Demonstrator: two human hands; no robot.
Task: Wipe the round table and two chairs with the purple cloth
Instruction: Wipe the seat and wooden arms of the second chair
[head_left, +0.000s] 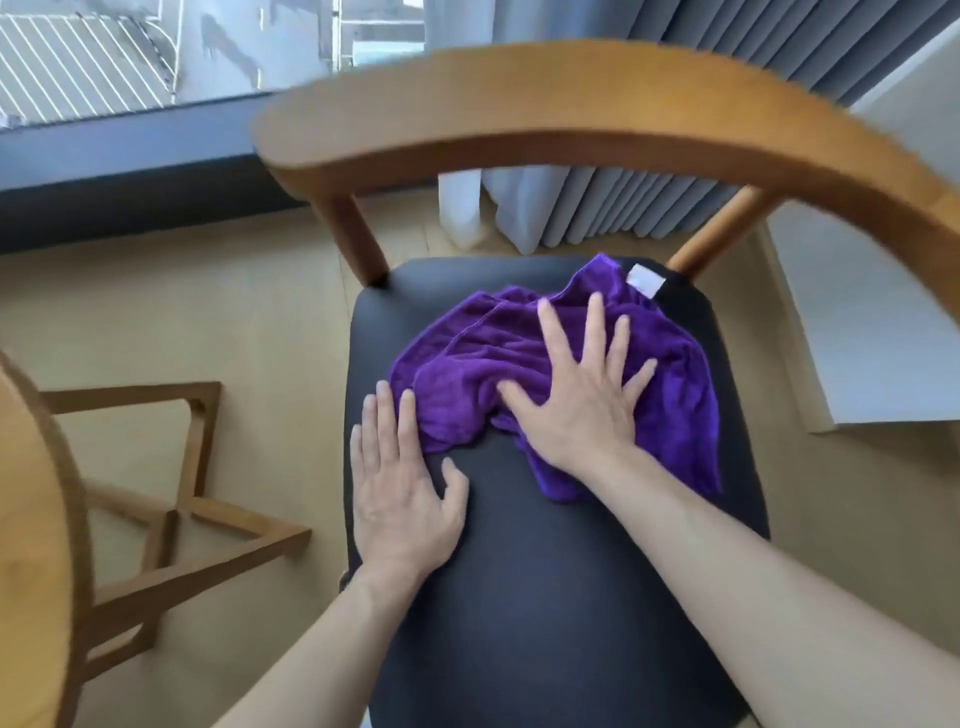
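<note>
**Both hands flat on the chair seat**

Both hands lie open and flat. The right hand (582, 395) presses down with fingers spread on the purple cloth (524, 358); the left hand (402, 483) rests palm-down on the bare seat (545, 571), its fingertips touching the cloth's left edge. The cloth is soft, plush and rumpled into folds, with stitched hems and a small white tag (645, 281) at its far corner. It sits on the rear half of the seat, which is smooth, dark and matte with rounded corners. A curved wooden backrest (519, 109) arches above. The round wooden table (31, 519) edges in at left.
</note>
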